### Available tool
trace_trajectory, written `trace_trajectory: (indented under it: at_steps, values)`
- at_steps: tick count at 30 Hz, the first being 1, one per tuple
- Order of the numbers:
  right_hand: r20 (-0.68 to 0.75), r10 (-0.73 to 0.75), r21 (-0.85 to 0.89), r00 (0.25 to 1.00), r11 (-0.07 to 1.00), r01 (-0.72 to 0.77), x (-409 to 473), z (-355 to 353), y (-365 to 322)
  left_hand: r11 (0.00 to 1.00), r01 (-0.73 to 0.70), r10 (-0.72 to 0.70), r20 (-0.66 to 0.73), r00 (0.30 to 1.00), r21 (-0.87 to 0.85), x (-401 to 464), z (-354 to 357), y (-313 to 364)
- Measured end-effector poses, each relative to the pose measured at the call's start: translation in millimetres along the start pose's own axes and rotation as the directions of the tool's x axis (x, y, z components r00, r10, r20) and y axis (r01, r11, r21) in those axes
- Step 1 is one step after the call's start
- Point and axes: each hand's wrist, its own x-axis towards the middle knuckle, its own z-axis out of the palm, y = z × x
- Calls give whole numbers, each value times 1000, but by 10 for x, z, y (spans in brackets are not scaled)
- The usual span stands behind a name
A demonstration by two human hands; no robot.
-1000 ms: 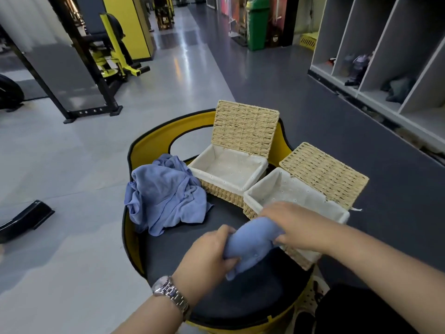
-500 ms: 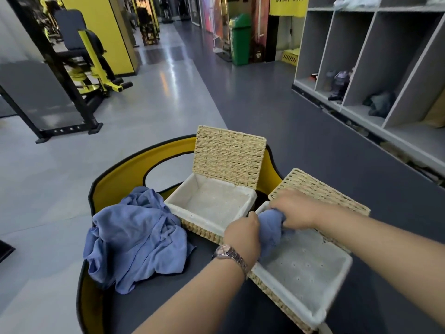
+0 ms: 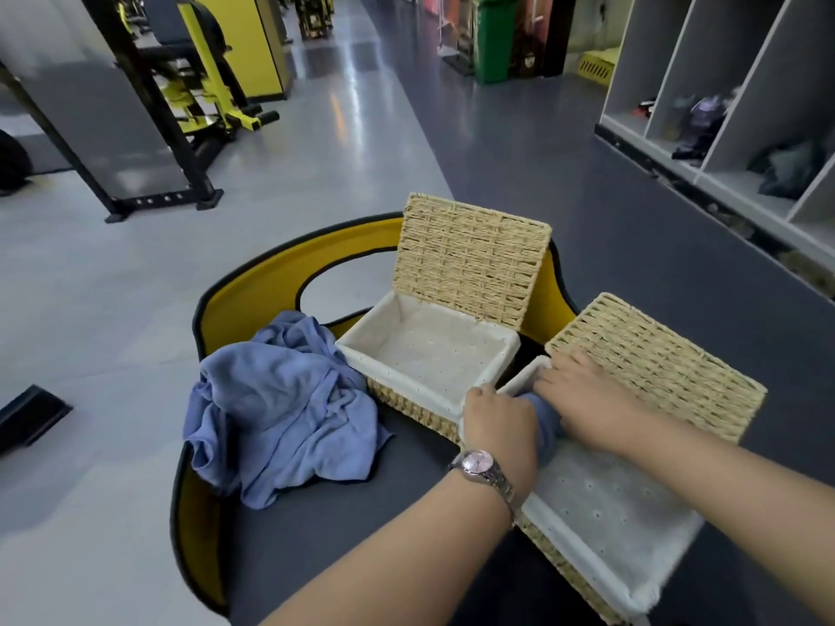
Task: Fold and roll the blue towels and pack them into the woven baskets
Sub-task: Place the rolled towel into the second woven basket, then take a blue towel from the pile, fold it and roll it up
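Observation:
A rolled blue towel (image 3: 546, 426) lies in the far left corner of the right woven basket (image 3: 605, 558), which has a white lining and an open lid. My left hand (image 3: 499, 429), a watch on its wrist, grips the roll's near side. My right hand (image 3: 583, 395) lies on top of the roll with its fingers spread toward the basket's corner. The left woven basket (image 3: 388, 354) stands open with nothing in it. A crumpled pile of blue towels (image 3: 280, 404) lies to its left on the dark round seat (image 3: 343, 535).
The seat has a raised yellow backrest (image 3: 266, 286) behind the baskets. Grey cubby shelves (image 3: 723, 106) with bags line the right side. Yellow and black gym machines (image 3: 189, 97) stand at the back left. Grey floor surrounds the seat.
Both hands carried the rolled towel from above the seat into the right basket and pushed it deeper into the far left corner. The view shifted a little.

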Motion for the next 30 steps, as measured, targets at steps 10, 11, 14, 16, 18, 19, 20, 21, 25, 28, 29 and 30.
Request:
trace_trajectory:
  at_steps: [10,11,14,16,18,19,20,21,25,28,29,30]
  values:
    - [-98,157,277,983,953,-125,162,-708,-550,915,-94,-24,-286,958,-392,-606,10,-663]
    - [-122,154,397,981,913,-94,239,-762,-736,912,-60,-56,-268,962,-405,-764,64,-829]
    - [43,133,809,990,578,-113,514,-892,-1401,919,77,-145,-150,978,-387,-1261,288,-1278]
    - [125,126,932,984,324,-160,757,-895,-1815,906,156,-211,-100,972,-394,-1577,466,-1533]
    - [176,205,965,963,156,-210,1022,-901,-2120,874,233,-275,-39,961,-427,-1838,631,-1704]
    - [213,261,967,941,80,-242,1131,-930,-2227,858,259,-302,-29,953,-444,-1934,700,-1773]
    - [252,315,963,915,11,-269,1247,-924,-2310,836,283,-327,-12,945,-471,-2001,761,-1838]
    - [300,358,952,884,-51,-302,1360,-909,-2370,817,295,-345,-8,939,-496,-2041,800,-1888]
    - [517,426,851,743,-348,-392,1707,-850,-2499,794,287,-376,-63,924,-535,-2072,802,-1983]
    - [552,368,812,748,-439,-384,1784,-851,-2501,780,284,-387,-73,919,-558,-2066,803,-2038]
    - [550,355,808,756,-453,-376,1794,-850,-2500,768,287,-392,-65,918,-573,-2064,800,-2048]
    - [549,362,809,753,-458,-369,1798,-852,-2515,754,291,-399,-60,915,-589,-2065,799,-2053]
